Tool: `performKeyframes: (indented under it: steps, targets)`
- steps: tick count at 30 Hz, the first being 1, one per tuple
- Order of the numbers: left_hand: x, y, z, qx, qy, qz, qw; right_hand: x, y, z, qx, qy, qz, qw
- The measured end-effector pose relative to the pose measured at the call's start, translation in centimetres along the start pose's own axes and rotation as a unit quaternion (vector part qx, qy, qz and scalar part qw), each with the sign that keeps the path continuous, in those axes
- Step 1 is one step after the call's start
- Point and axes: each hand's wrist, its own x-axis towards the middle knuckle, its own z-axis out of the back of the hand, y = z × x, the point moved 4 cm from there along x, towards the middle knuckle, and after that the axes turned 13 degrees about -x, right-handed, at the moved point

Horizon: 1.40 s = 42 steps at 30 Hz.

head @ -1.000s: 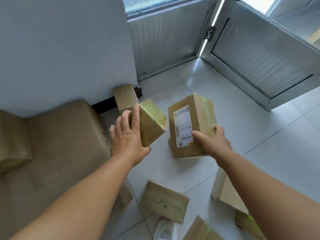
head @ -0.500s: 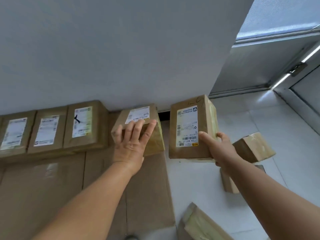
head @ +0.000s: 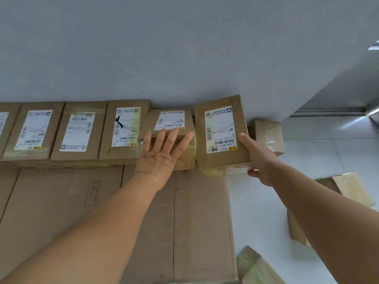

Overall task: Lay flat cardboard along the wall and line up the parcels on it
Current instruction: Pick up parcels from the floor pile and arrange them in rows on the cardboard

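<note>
Brown flat cardboard (head: 114,218) lies on the floor with its long axis running along the grey wall (head: 184,48), and a row of parcels sits on its far edge, touching the wall. From the left come a partly cut-off parcel, then a second parcel (head: 33,131), a third parcel (head: 79,131) and a fourth parcel (head: 125,130) with a black pen mark on its label; each lies label up with its long axis pointing from the viewer toward the wall. Next in line is a smaller parcel (head: 171,128), set lower, and the left hand (head: 162,154) rests on its near face, grip spread, fingers straight and fanned toward the wall. Just to its right, a taller parcel (head: 221,130) stands at the cardboard's right end, label up, long axis also toward the wall, barcode end nearest the viewer. The right hand (head: 258,158) holds it by the near right corner, thumb on the top face and fingers curled under the edge. Further right, loose parcels (head: 268,134) lie on the pale tiled floor (head: 328,144), apart from the row.
</note>
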Motion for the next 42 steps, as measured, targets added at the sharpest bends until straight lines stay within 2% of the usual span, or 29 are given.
performKeyframes:
  steps: [5,8,11,13,18,28,31,34,37,42]
  targets:
    - [0.0,0.6,-1.1,-0.008,0.023,-0.026,0.999,2.0,-0.9,-3.0,-0.027,-0.046,-0.002,0.999]
    - [-0.2,0.1,-1.4,-0.056,0.049,-0.03,0.997,1.8,-1.1,-3.8,-0.037,-0.091,-0.015,0.995]
    - [-0.5,0.0,-2.4,-0.08,0.151,0.015,0.985,2.5,-1.0,-4.0,-0.031,-0.107,-0.001,0.994]
    - [-0.3,0.2,-2.7,-0.1,0.184,0.064,0.976,2.4,-0.1,-4.3,-0.041,-0.107,0.031,0.993]
    - [1.4,0.3,-2.9,-0.124,0.168,0.094,0.974,2.4,0.6,-4.9,-0.088,-0.088,0.081,0.989]
    - [3.3,-0.1,-2.6,-0.11,0.173,0.137,0.969,3.0,0.3,-4.8,-0.144,-0.031,0.086,0.985]
    - [3.6,-1.2,-1.8,-0.133,0.16,0.152,0.966,2.4,0.1,-4.8,-0.113,-0.057,0.093,0.988]
    - [3.2,-4.0,-1.1,-0.179,0.112,0.141,0.967,0.8,-1.6,-4.1,-0.074,-0.104,0.106,0.986]
    - [2.3,-7.9,-1.0,-0.231,0.092,0.132,0.96,-1.0,-5.1,-2.6,-0.032,-0.108,0.083,0.99]
    - [-0.6,-16.0,-0.9,-0.301,0.152,0.085,0.938,-4.3,-12.8,0.1,0.011,-0.131,0.003,0.991]
